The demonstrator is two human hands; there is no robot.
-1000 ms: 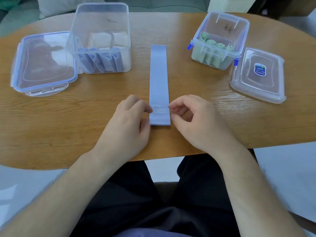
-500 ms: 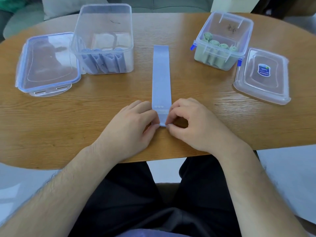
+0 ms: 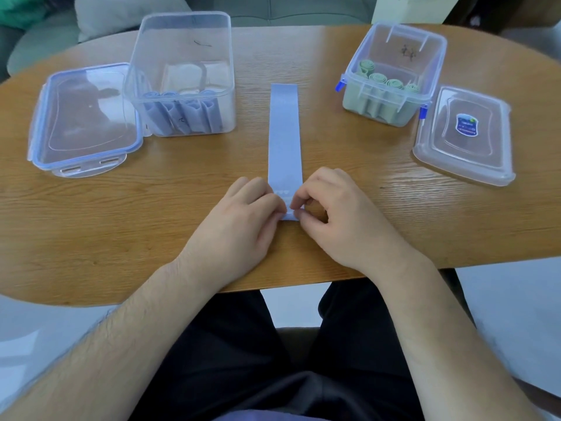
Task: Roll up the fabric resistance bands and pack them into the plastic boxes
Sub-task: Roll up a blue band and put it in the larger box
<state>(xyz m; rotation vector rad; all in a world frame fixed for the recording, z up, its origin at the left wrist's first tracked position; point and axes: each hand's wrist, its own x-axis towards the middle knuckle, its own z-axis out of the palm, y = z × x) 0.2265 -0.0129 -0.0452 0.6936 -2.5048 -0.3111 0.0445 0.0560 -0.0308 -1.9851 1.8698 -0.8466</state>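
A light blue fabric band [image 3: 284, 132] lies flat on the wooden table [image 3: 91, 226], stretching away from me. My left hand [image 3: 236, 229] and my right hand [image 3: 340, 220] pinch its near end from either side, the end curled up between the fingertips. A tall clear box [image 3: 182, 74] at the back left holds several rolled blue bands. A smaller clear box [image 3: 391, 74] at the back right holds several rolled green bands.
The tall box's lid [image 3: 85, 120] lies at the far left of the table. A second lid [image 3: 464, 135] with a blue sticker lies at the right. A sofa with a cushion [image 3: 127, 13] stands behind the table.
Both hands have closed in on the band's near end. The flat end is now lifted and curled between the fingertips, so less of it shows.
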